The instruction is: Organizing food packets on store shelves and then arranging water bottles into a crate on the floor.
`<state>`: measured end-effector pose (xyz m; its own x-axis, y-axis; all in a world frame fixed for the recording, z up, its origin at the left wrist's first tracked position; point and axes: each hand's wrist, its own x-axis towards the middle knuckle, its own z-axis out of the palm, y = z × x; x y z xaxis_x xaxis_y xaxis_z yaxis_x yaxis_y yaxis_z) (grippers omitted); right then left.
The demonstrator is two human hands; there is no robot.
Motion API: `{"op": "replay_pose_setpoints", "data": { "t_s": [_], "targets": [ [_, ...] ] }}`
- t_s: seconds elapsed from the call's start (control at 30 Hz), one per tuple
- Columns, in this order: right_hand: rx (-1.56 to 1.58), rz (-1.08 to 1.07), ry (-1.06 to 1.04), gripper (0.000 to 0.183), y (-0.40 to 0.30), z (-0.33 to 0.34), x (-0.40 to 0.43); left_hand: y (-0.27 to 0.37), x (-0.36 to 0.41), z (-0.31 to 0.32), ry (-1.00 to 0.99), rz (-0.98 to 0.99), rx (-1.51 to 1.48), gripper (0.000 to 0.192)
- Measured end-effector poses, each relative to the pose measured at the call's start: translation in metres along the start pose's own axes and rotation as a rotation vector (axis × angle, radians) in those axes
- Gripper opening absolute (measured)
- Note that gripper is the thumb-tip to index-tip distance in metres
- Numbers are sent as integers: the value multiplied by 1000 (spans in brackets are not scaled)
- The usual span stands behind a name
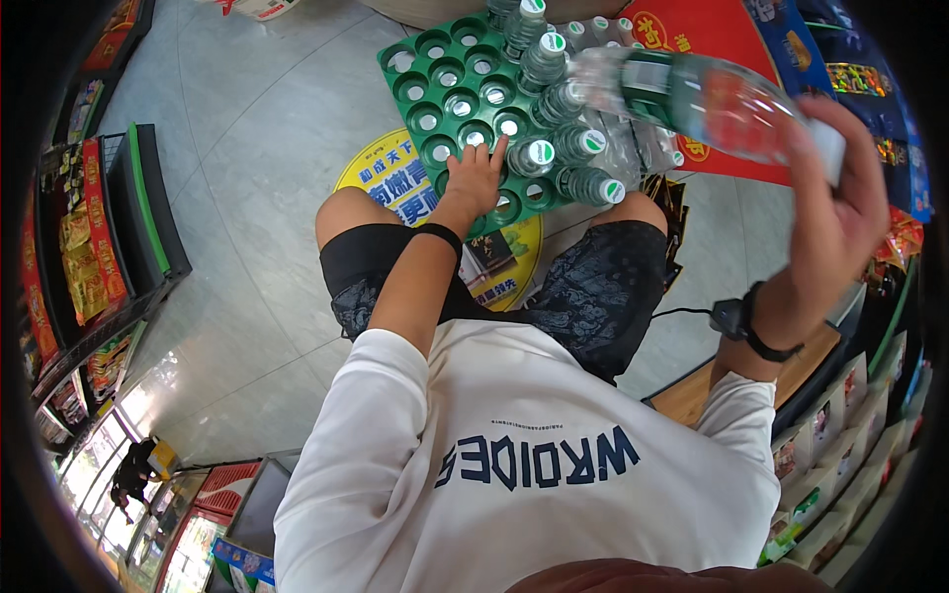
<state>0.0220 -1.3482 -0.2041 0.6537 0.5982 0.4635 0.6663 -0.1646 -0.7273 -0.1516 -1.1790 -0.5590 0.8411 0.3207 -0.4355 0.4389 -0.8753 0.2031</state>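
A green plastic bottle tray [437, 63] with rows of round wells lies on the floor before me. My left hand [474, 176] rests on its near part, fingers spread over the wells and holding nothing. Several clear bottles stand along the tray's right side, among them a bottle [531, 156] with a white cap bearing a green mark. Up at the right, my right hand [838, 193] grips a large clear bottle [678, 89] by one end. This bottle is tilted sideways and blurred; it has a green band and a red label.
Beside the standing bottles are more bottles in clear film [630, 148]. A round yellow floor sticker [382, 181] lies partly under the tray. Snack shelves [141, 215] rise at left; a red sheet [730, 44] and more shelves flank the right. A person [133, 474] is far off at lower left.
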Motion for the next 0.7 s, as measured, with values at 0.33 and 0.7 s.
{"op": "replay_pose_setpoints", "data": {
  "t_s": [0.33, 0.7],
  "targets": [
    [-470, -106, -648, 27, 96, 190, -16, 1, 3, 4, -3, 4, -21, 102],
    [-520, -50, -726, 24, 81, 205, -12, -11, 3, 19, 83, 20, 44, 103]
  ]
}}
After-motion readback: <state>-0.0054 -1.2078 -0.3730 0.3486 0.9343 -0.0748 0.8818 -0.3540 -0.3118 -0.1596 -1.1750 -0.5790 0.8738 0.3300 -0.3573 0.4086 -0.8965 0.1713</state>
